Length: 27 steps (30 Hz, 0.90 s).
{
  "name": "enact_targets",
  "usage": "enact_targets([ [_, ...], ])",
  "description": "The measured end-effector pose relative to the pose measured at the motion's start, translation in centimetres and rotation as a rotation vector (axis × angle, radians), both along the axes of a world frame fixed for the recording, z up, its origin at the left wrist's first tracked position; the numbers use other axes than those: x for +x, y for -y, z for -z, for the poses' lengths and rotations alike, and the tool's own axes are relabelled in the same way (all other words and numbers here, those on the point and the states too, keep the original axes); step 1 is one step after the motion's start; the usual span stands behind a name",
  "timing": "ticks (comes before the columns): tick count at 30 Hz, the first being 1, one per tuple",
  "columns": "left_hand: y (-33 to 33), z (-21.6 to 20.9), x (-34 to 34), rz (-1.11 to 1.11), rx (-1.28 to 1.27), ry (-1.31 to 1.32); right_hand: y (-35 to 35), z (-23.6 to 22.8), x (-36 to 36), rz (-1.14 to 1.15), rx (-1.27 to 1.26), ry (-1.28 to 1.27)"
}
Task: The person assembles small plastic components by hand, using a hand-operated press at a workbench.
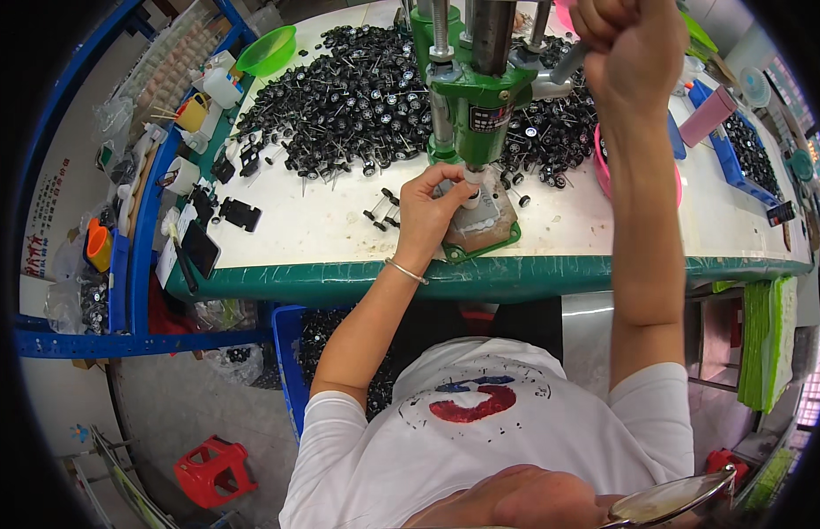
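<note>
A green hand press (480,97) stands on the white table, its ram pointing down over a metal base plate (480,225). My left hand (432,204) is at the ram's tip, thumb and fingertips pinched together around something small; the fingers mostly hide it. My right hand (634,53) is raised at the upper right, its fingers wrapped round the press lever (568,66). A few small black wheels on thin metal axles (383,210) lie just left of my left hand. A large heap of similar black wheels (357,101) spreads behind and beside the press.
Nearby are a green basin (267,51), a pink basin (604,167) partly behind my right arm, and a blue tray of wheels (749,154). A dark phone-like slab (201,249) lies by the left edge. Below, a blue crate (289,361) and red stool (214,472) stand.
</note>
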<state>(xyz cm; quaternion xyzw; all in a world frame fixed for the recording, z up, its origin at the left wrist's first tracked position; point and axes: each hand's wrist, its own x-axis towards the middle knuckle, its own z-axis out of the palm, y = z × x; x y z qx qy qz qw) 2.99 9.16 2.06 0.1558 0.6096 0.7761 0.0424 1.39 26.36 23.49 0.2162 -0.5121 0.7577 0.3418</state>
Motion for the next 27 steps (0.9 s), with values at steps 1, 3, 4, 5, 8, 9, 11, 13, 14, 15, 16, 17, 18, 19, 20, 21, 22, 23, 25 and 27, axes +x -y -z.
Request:
enact_targets([
  [1,0.0,0.2,-0.1,0.004,0.008,0.001,0.1,0.6,-0.1,-0.492,-0.322,-0.167],
  [3,0.0,0.4,-0.1,-0.003,-0.017,-0.004,0.4,1.5,-0.1,-0.966,-0.628,-0.369],
  [4,0.2,0.5,-0.2,-0.015,-0.043,-0.009,-0.3,2.0,0.1,-0.976,-0.629,-0.371],
  [5,0.3,0.5,-0.3,-0.025,-0.043,-0.014,-1.6,2.6,0.5,-0.582,-0.286,-0.334],
  [8,0.4,0.5,0.0,-0.042,-0.066,-0.017,0.5,2.2,1.9,0.065,-0.096,-0.188],
  [9,0.4,0.4,0.1,-0.023,-0.049,0.009,0.3,2.3,1.9,0.07,-0.092,-0.192],
  [11,0.2,0.3,0.3,-0.008,-0.031,0.051,0.2,2.3,1.9,0.079,-0.081,-0.192],
  [13,0.1,0.2,0.3,0.002,-0.021,0.076,-0.1,2.0,1.8,0.064,-0.069,-0.16],
  [14,0.1,0.1,0.2,0.026,-0.016,0.11,-0.3,1.8,1.7,0.063,-0.059,-0.119],
  [15,0.3,-0.1,0.3,0.029,-0.008,0.108,-0.3,1.5,1.6,0.002,-0.056,-0.094],
  [16,0.5,-0.3,0.4,0.019,-0.006,0.107,-0.2,1.1,1.1,-0.008,-0.055,-0.094],
  [17,0.7,-0.4,0.3,0.014,-0.022,0.095,0.0,0.5,0.5,-0.002,-0.031,-0.014],
  [18,0.9,-0.4,0.3,0.014,-0.038,0.083,0.1,0.0,-0.3,0.008,-0.006,0.068],
  [19,1.1,-0.5,0.4,0.01,-0.038,0.084,-0.8,-0.2,-1.8,0.005,0.04,0.14],
  [20,0.8,-0.6,0.2,0.011,-0.042,0.05,-1.9,-0.2,-4.2,0.017,0.041,0.136],
  [21,0.5,-0.8,-0.1,0.014,-0.045,0.015,-2.9,0.1,-7.0,-0.53,-0.084,0.089],
  [22,0.6,-0.7,-0.3,0.013,-0.044,0.013,-2.3,-0.2,-7.9,-1.09,-0.21,0.038],
  [23,0.8,-0.6,-0.6,-0.027,-0.072,-0.03,-2.2,-0.1,-8.1,-1.09,-0.208,0.037],
  [25,2.1,-0.4,-1.0,-0.083,-0.107,-0.068,0.6,-0.6,-6.5,-0.097,0.015,0.437],
  [27,3.9,-0.6,-1.6,-0.18,-0.315,-0.074,-1.2,0.9,-6.5,-0.013,0.11,0.437],
])
